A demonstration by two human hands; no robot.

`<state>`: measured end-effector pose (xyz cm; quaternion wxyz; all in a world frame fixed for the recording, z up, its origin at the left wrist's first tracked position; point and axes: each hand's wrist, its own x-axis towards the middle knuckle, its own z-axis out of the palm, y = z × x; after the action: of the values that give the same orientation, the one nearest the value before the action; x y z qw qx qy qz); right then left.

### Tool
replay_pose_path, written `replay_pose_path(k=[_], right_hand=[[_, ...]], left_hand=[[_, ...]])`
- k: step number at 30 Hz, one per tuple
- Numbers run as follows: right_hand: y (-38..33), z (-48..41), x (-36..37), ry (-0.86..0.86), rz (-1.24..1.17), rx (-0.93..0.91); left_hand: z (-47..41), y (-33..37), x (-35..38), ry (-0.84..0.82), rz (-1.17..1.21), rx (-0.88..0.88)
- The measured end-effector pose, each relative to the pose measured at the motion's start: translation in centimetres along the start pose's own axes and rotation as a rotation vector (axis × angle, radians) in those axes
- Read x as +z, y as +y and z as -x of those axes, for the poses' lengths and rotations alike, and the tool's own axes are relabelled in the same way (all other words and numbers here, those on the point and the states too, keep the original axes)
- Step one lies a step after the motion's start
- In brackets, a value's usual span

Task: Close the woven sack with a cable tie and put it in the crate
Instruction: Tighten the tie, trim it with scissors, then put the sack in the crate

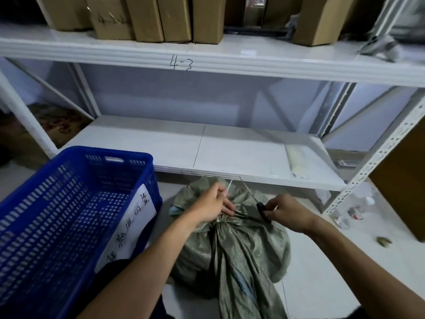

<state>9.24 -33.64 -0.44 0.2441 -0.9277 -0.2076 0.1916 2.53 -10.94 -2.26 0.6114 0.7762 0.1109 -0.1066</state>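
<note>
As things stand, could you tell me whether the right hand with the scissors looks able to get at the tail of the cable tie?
Probably yes. The tail sticks up free above the left hand, and the scissors in the right hand point toward it with only open air between.

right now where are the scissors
In the head view the scissors are in the right hand, low and right of centre, blades pointing up over the tied sack neck.
</note>
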Motion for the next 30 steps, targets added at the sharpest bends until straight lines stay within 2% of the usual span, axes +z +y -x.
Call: replay_pose_path(k=[4,8,12,16,20,22,24,28,30], right_hand=[[-0.3,1.9,1.1,-0.034,-0.088,-0.024],[-1.3,2.8,1.4,-0.048,-0.230,-0.031],[-2.7,3.2,1.0,-0.075,-0.378,-0.057],[-3.5,3.0,0.7,-0.054,-0.371,-0.140],[-3.2,2.0,1.0,-0.065,-0.383,-0.104],[-3.0,1.5,1.1,-0.075,-0.306,-0.104],[-2.7,1.1,1.1,-0.045,-0.122,-0.140],[-3.0,1.4,0.6,-0.021,0.189,-0.165],[-3.5,1.8,0.5,-0.006,0.271,-0.185]], left_hand=[[1.5,-0.8,-1.4,0.083,0.197,0.024],[2.1,-1.1,-4.3,0.199,0.294,0.060],[1.5,-1.5,-5.7,0.325,0.150,0.147],[1.0,-0.9,-4.9,0.349,0.054,0.230],[0.7,0.4,-4.5,0.323,0.061,0.267],[0.4,0.5,-4.7,0.318,0.080,0.273],[0.1,0.5,-5.0,0.326,0.068,0.270],[-0.7,0.4,-5.2,0.368,-0.095,0.301],[-0.9,0.7,-4.9,0.377,-0.151,0.314]])
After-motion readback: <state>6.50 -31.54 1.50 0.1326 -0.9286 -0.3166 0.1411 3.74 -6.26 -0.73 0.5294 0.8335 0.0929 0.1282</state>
